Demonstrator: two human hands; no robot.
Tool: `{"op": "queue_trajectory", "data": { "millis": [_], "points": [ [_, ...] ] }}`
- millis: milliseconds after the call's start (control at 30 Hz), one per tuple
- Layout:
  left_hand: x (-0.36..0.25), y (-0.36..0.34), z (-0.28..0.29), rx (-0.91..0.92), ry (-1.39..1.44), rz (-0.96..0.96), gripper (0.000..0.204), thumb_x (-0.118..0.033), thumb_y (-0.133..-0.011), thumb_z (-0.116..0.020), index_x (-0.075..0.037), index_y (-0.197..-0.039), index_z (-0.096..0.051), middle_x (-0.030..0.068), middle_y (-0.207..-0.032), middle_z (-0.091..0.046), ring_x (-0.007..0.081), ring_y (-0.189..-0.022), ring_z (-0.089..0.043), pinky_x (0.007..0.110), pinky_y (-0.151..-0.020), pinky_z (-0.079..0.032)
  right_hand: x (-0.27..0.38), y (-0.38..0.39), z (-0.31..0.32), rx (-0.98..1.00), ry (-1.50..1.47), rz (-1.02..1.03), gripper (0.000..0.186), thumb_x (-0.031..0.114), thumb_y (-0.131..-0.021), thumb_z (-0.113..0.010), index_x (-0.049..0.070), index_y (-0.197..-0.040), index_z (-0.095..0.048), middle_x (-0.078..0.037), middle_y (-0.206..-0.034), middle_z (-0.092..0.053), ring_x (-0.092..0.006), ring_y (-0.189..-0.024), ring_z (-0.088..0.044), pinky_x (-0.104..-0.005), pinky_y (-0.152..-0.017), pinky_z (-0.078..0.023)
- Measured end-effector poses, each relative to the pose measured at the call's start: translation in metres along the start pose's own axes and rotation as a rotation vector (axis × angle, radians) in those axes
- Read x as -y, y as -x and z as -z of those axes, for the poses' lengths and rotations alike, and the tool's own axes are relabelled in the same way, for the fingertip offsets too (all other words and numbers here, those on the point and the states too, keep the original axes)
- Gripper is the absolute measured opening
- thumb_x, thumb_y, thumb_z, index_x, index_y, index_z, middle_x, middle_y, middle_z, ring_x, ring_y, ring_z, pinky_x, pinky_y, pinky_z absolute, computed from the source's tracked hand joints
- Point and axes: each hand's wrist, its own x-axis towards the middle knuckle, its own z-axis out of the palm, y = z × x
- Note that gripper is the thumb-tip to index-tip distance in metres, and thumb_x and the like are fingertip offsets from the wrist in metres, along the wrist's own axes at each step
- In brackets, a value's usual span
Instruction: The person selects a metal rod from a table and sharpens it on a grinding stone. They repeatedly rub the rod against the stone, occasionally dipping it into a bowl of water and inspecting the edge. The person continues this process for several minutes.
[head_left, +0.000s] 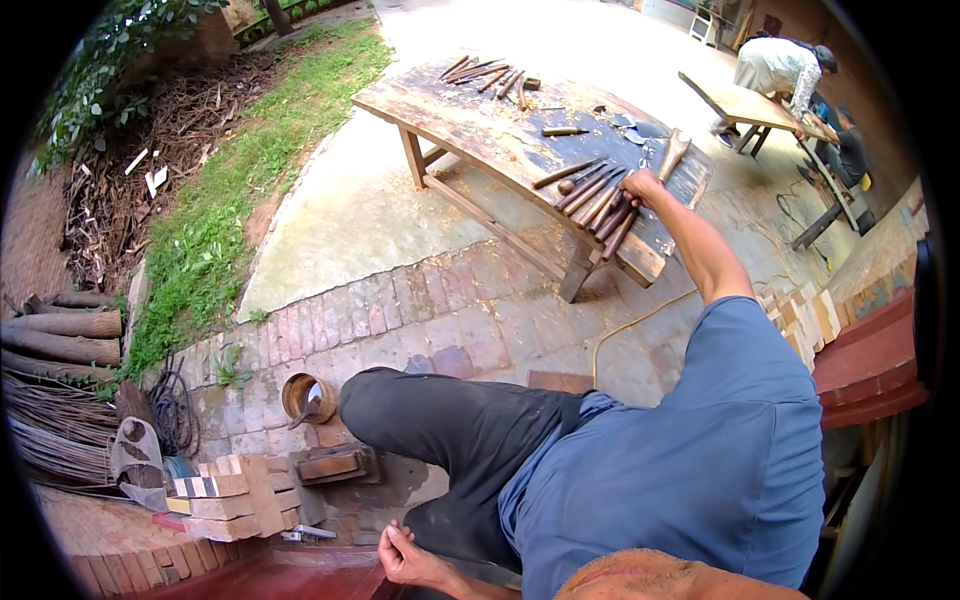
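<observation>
At the near right end of the worn wooden workbench (470, 135), my right hand (642, 188) is closed at the upper ends of a row of wooden-handled chisels (585, 192). Its fingers appear wrapped round one chisel, most of which they cover. Beside that hand, a wooden mallet-like tool (675, 150) lies on the bench. Low in the view, my left hand (402, 556) rests near my bent knee, its fingers loosely curled and nothing visible in them.
More wooden-handled tools (478, 72) and shavings lie on the bench's far end. A round container (308, 398) stands on the brick paving by my knee, near stacked wood blocks (235, 498). A yellow cord (625, 325) crosses the floor. Two people (785, 70) work at another bench, far right.
</observation>
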Motion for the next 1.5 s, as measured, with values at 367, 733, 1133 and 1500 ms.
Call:
{"op": "queue_trajectory", "data": {
  "millis": [367,733,1133,1500],
  "points": [
    [-0.017,0.009,0.004,-0.009,0.045,-0.096,0.022,-0.013,-0.105,-0.070,0.007,-0.099,-0.077,0.0113,-0.090,-0.079,0.0145,-0.071,-0.065,0.028,-0.064,-0.055,0.003,-0.025,0.039,-0.255,0.178,0.267,0.032,0.032,-0.093,-0.071,0.006,-0.075,-0.076,-0.005,-0.066,-0.073,-0.0182,-0.055,-0.071,-0.0361,-0.054,-0.057],
    [-0.089,0.019,-0.038,0.083,-0.019,-0.174,0.016,-0.007,-0.104,-0.069,0.007,-0.102,-0.077,0.0106,-0.094,-0.080,0.0143,-0.077,-0.068,0.028,-0.071,-0.057,0.150,0.035,-0.095,-0.066,0.116,0.498,0.031,0.041,-0.095,-0.066,0.014,-0.095,-0.081,-0.015,-0.101,-0.080,-0.0316,-0.094,-0.076,-0.0460,-0.085,-0.060],
    [-0.164,-0.041,-0.214,0.451,-0.167,-0.535,0.014,0.003,-0.094,-0.074,0.003,-0.106,-0.079,0.0157,-0.099,-0.081,0.0274,-0.088,-0.077,0.037,-0.082,-0.060,0.214,0.012,-0.217,-0.237,0.170,0.971,0.023,0.029,-0.097,-0.062,0.016,-0.111,-0.075,-0.015,-0.099,-0.078,-0.0369,-0.094,-0.076,-0.0501,-0.087,-0.059],
    [-0.261,-0.044,-0.458,0.900,0.222,-0.896,0.014,-0.003,-0.091,-0.080,-0.003,-0.105,-0.080,0.0141,-0.096,-0.080,0.0281,-0.084,-0.077,0.036,-0.076,-0.059,0.254,-0.078,-0.231,-0.295,0.217,1.083,0.029,0.022,-0.101,-0.064,0.004,-0.123,-0.067,-0.017,-0.124,-0.070,-0.0361,-0.124,-0.065,-0.0478,-0.107,-0.053]
  ]
}}
